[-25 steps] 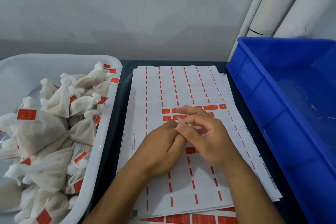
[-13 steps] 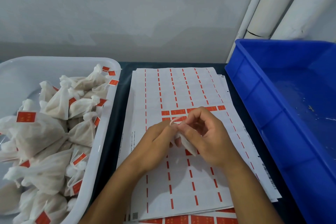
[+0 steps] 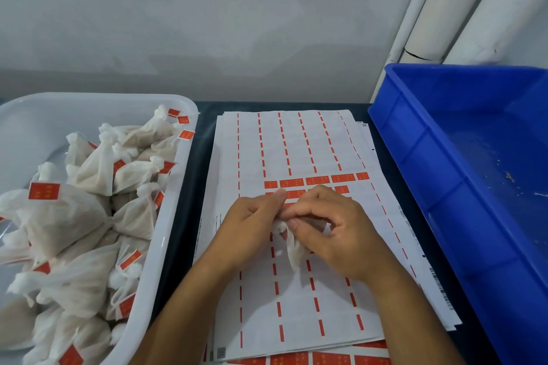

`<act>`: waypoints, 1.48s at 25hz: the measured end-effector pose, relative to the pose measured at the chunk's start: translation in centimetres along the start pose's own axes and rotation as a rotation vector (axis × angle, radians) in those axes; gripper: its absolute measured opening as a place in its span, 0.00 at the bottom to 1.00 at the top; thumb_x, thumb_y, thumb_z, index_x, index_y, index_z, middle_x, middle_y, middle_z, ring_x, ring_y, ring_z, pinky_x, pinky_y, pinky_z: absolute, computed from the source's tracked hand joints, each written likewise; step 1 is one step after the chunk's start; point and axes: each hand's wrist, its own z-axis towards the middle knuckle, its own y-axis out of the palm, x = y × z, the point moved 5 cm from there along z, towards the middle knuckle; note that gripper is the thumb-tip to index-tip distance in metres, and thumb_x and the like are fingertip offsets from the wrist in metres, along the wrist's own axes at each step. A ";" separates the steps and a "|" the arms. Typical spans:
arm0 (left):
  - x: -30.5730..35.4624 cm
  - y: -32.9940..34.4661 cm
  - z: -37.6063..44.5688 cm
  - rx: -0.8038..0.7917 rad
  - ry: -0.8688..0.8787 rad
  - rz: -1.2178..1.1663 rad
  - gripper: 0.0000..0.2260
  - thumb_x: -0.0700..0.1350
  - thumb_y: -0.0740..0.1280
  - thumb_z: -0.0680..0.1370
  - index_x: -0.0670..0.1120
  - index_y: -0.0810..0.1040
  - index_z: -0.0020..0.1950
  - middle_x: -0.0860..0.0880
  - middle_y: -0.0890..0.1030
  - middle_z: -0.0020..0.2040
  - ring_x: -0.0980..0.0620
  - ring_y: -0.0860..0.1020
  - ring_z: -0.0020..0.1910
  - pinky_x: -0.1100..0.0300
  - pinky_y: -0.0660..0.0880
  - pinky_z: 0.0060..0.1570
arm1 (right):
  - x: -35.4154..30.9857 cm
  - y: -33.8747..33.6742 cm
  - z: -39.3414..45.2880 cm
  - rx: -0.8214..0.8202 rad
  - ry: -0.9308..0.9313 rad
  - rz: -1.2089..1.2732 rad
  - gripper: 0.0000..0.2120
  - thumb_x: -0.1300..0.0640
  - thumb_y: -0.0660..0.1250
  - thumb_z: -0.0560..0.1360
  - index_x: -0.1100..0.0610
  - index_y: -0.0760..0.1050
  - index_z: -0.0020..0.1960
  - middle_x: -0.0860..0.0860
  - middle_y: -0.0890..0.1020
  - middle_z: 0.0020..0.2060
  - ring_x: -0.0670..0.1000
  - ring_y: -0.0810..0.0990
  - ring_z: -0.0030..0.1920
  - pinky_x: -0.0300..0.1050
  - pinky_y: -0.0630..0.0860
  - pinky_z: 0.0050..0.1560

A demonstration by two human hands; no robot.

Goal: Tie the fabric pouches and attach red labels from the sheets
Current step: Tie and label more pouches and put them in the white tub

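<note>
White fabric pouch (image 3: pixel 292 249) is pinched at its neck by the left hand (image 3: pixel 252 225) and right hand (image 3: pixel 335 234) above the label sheet (image 3: pixel 296 299), where a loose pinch could let the half-made knot slip undone.

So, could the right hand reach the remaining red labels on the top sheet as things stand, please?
Probably yes. The red labels lie uncovered just beyond the right hand, nothing between them. But its fingers, with the left hand, hold a white fabric piece, so it isn't free.
</note>
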 end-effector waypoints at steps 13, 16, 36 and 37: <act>-1.3 -0.7 0.1 0.085 -0.238 -0.026 0.17 0.60 0.59 0.82 0.52 0.83 0.52 0.52 0.87 0.47 0.48 0.84 0.51 0.46 0.79 0.60 | 0.3 -0.4 -0.3 0.042 -0.012 -0.254 0.14 0.42 0.68 0.77 0.42 0.82 0.62 0.28 0.73 0.52 0.38 0.76 0.58 0.26 0.74 0.51; -1.2 -0.6 0.1 0.071 -0.206 0.031 0.15 0.57 0.60 0.84 0.58 0.84 0.45 0.57 0.86 0.43 0.50 0.85 0.46 0.54 0.81 0.51 | 0.3 -0.4 -0.4 0.058 -0.027 -0.226 0.13 0.44 0.69 0.78 0.44 0.82 0.61 0.32 0.75 0.54 0.40 0.78 0.58 0.29 0.77 0.56; -1.0 -0.5 0.0 0.147 -0.342 -0.166 0.19 0.60 0.60 0.83 0.51 0.86 0.52 0.50 0.87 0.46 0.47 0.85 0.51 0.46 0.80 0.58 | 0.7 -0.3 0.0 0.037 0.013 -0.353 0.14 0.45 0.69 0.80 0.42 0.81 0.64 0.36 0.80 0.56 0.39 0.77 0.57 0.29 0.72 0.55; -1.1 -0.4 0.0 0.122 -0.356 -0.189 0.17 0.59 0.62 0.82 0.49 0.84 0.55 0.48 0.87 0.49 0.45 0.85 0.52 0.43 0.79 0.61 | 0.8 -0.4 0.0 0.032 0.023 -0.355 0.14 0.45 0.70 0.80 0.42 0.81 0.65 0.36 0.80 0.56 0.40 0.77 0.57 0.29 0.72 0.56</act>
